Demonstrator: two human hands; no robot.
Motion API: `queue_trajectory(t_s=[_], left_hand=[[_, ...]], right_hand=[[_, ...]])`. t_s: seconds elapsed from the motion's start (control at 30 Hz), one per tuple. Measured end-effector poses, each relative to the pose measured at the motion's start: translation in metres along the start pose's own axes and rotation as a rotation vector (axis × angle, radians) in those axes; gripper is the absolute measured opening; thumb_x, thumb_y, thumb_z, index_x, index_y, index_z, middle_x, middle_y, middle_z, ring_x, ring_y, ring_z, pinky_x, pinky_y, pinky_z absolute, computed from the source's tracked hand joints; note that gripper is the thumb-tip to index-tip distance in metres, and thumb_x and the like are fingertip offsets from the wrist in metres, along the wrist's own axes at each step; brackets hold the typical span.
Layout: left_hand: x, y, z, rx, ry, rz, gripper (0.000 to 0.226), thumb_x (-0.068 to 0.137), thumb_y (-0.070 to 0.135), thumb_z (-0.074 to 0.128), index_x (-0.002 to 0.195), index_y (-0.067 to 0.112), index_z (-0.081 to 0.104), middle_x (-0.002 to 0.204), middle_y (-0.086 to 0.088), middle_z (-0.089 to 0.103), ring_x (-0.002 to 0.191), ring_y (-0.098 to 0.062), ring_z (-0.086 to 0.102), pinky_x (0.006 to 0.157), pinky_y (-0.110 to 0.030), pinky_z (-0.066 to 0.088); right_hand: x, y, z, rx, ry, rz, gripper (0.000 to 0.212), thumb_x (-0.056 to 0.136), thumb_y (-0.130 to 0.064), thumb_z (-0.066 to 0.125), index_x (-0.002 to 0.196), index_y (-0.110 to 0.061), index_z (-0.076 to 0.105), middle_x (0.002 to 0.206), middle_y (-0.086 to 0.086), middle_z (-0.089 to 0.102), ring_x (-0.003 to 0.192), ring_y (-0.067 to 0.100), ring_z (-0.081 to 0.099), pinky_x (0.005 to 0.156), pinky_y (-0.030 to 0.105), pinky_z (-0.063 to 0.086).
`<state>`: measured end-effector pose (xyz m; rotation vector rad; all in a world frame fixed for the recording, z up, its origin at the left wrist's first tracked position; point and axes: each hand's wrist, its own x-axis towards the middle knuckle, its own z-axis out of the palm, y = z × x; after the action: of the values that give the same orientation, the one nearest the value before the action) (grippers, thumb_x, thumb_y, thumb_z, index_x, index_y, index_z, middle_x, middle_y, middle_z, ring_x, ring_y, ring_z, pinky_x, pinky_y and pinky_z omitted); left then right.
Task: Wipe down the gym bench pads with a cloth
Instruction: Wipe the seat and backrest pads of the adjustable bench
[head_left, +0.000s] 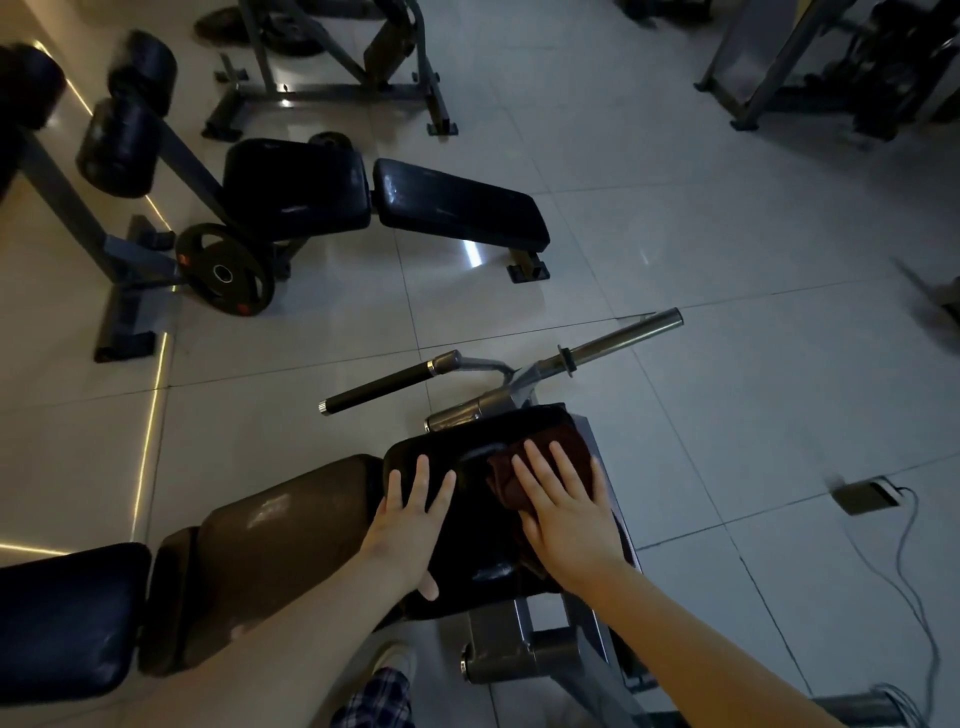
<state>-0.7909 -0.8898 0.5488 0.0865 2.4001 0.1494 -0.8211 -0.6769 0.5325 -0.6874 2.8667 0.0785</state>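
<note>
Wiping step, at the black pad (467, 525) on the end of the bench. The dark red cloth (577, 437) lies bunched on the pad's right half, reaching toward its far edge.

How to do it well (judgement):
- Press with the whole palm, not the fingertips alone.
- Spread the bunched cloth flatter so each pass covers more surface.
- Run overlapping strokes from the pad's far edge to its near edge, then across to its left half.
- Take in the rolled rim and the shallow dip near the pad's middle.
- Brace the pad with the free hand so it does not rock.
- The brown pad (280, 525), just left of the black pad, likely comes next. Cannot tell whether it is wiped.

Right hand (563, 512): palm down on the cloth, fingers straight and spread. It presses the cloth and does not grip it.

Left hand (410, 525): flat on the pad's bare left half, fingers straight, thumb at the near edge. It holds nothing.
</note>
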Motion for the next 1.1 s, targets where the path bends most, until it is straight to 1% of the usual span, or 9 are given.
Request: queue_trajectory(t_s=[0.1, 0.23, 0.3, 0.4, 0.5, 0.63, 0.7, 0.87, 1.1], left_hand=[[0.000, 0.000, 0.000, 0.004, -0.008, -0.003, 0.133, 0.072, 0.030, 0.083, 0.147, 0.023, -0.027, 0.150, -0.013, -0.040, 0.143, -0.043, -0.020, 0.120, -0.047, 0.012], [0.001, 0.000, 0.000, 0.008, -0.021, -0.010, 0.137, 0.069, 0.031, 0.085, 0.147, 0.024, -0.027, 0.151, -0.013, -0.039, 0.143, -0.043, -0.020, 0.119, -0.048, 0.013], [0.002, 0.001, -0.001, 0.010, -0.025, -0.020, 0.137, 0.069, 0.031, 0.085, 0.147, 0.024, -0.027, 0.151, -0.012, -0.039, 0.143, -0.042, -0.020, 0.119, -0.048, 0.013], [0.002, 0.001, -0.003, 0.005, -0.031, -0.020, 0.135, 0.071, 0.030, 0.084, 0.147, 0.025, -0.028, 0.151, -0.012, -0.039, 0.143, -0.042, -0.020, 0.119, -0.047, 0.014], [0.000, 0.001, -0.002, -0.011, -0.034, -0.015, 0.135, 0.071, 0.029, 0.084, 0.146, 0.026, -0.028, 0.150, -0.010, -0.040, 0.143, -0.041, -0.021, 0.119, -0.046, 0.016], [-0.001, 0.001, -0.002, -0.054, -0.032, -0.019, 0.134, 0.071, 0.025, 0.084, 0.147, 0.028, -0.027, 0.149, -0.008, -0.042, 0.143, -0.039, -0.022, 0.120, -0.046, 0.017], [0.000, 0.001, -0.002, -0.053, -0.032, -0.025, 0.135, 0.071, 0.027, 0.084, 0.146, 0.028, -0.028, 0.149, -0.008, -0.042, 0.143, -0.039, -0.022, 0.119, -0.046, 0.018], [-0.001, 0.000, -0.001, -0.052, -0.023, -0.019, 0.135, 0.071, 0.029, 0.084, 0.147, 0.027, -0.028, 0.150, -0.009, -0.041, 0.143, -0.040, -0.021, 0.119, -0.046, 0.019], [-0.001, 0.003, -0.002, -0.028, -0.030, -0.035, 0.135, 0.071, 0.027, 0.083, 0.146, 0.023, -0.028, 0.149, -0.013, -0.041, 0.142, -0.043, -0.021, 0.120, -0.048, 0.012]], right_hand=[[0.036, -0.006, -0.010, -0.003, 0.014, 0.019, 0.060, 0.092, -0.045, 0.028, 0.149, -0.025, 0.030, 0.157, 0.002, 0.030, 0.146, 0.026, 0.022, 0.111, 0.058, 0.013], [0.082, -0.017, -0.028, 0.014, -0.006, 0.013, 0.058, 0.101, -0.044, 0.021, 0.154, -0.027, 0.004, 0.163, -0.002, -0.003, 0.148, 0.023, -0.013, 0.116, 0.057, -0.010], [0.089, -0.018, -0.029, 0.007, -0.005, 0.009, 0.058, 0.102, -0.043, 0.019, 0.155, -0.026, 0.003, 0.163, -0.002, -0.005, 0.147, 0.023, -0.017, 0.114, 0.056, -0.012], [0.078, -0.014, -0.021, 0.014, 0.030, -0.030, 0.063, 0.095, -0.044, 0.014, 0.153, -0.022, 0.022, 0.162, 0.002, 0.014, 0.149, 0.026, 0.001, 0.115, 0.057, -0.004], [0.053, -0.007, -0.013, -0.013, 0.060, -0.057, 0.063, 0.090, -0.041, 0.023, 0.146, -0.017, 0.039, 0.154, 0.005, 0.036, 0.144, 0.030, 0.026, 0.113, 0.055, 0.012], [0.011, 0.002, -0.004, -0.051, 0.045, -0.118, 0.063, 0.086, -0.039, 0.030, 0.142, -0.016, 0.045, 0.149, 0.005, 0.043, 0.139, 0.028, 0.036, 0.113, 0.053, 0.021], [-0.013, 0.007, 0.005, -0.060, 0.071, -0.146, 0.063, 0.085, -0.038, 0.034, 0.143, -0.017, 0.042, 0.150, 0.004, 0.042, 0.140, 0.027, 0.033, 0.117, 0.052, 0.020], [-0.055, 0.011, 0.017, -0.077, 0.107, -0.209, 0.065, 0.086, -0.039, 0.034, 0.147, -0.019, 0.031, 0.153, 0.003, 0.035, 0.142, 0.026, 0.023, 0.111, 0.049, 0.012], [-0.020, -0.010, 0.010, -0.040, 0.073, -0.109, 0.061, 0.093, -0.046, 0.030, 0.149, -0.020, 0.031, 0.154, 0.004, 0.034, 0.143, 0.026, 0.022, 0.114, 0.051, 0.009]])
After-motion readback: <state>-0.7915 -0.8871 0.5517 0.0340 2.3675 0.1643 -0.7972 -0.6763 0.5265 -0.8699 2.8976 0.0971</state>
